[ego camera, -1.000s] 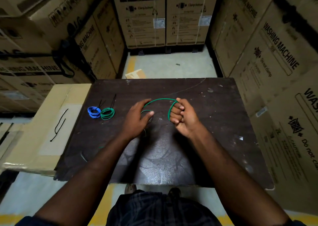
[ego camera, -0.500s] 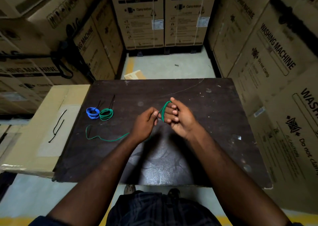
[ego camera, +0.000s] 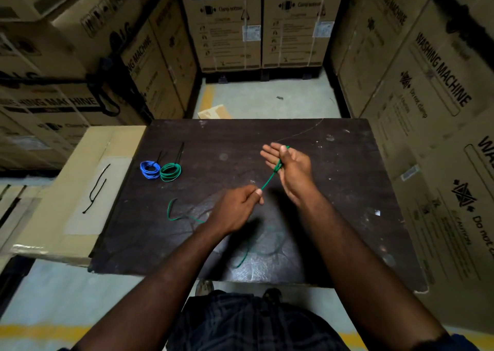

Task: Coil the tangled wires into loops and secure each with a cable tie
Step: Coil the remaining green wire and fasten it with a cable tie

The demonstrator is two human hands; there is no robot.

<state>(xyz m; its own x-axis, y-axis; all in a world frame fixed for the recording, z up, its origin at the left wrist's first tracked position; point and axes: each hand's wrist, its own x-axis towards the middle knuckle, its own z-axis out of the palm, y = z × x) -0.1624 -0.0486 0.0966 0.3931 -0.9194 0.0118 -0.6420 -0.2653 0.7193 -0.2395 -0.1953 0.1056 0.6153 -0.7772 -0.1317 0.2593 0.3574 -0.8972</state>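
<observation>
Left hand (ego camera: 236,210) pinching green wire (ego camera: 268,180) between thumb and forefinger. Right hand (ego camera: 292,167) just beyond, fingers straight and spread, wire looped round them. Wire taut between hands; slack trailing left of and below left hand on dark table (ego camera: 334,190). Well left of left hand: blue coil (ego camera: 149,169) touching green coil (ego camera: 170,172), black tie tails (ego camera: 181,150) protruding from both. Further left, loose black cable ties (ego camera: 97,187) lying on flat cardboard box (ego camera: 53,203). Washing machine cartons (ego camera: 227,24) stacked all round.
</observation>
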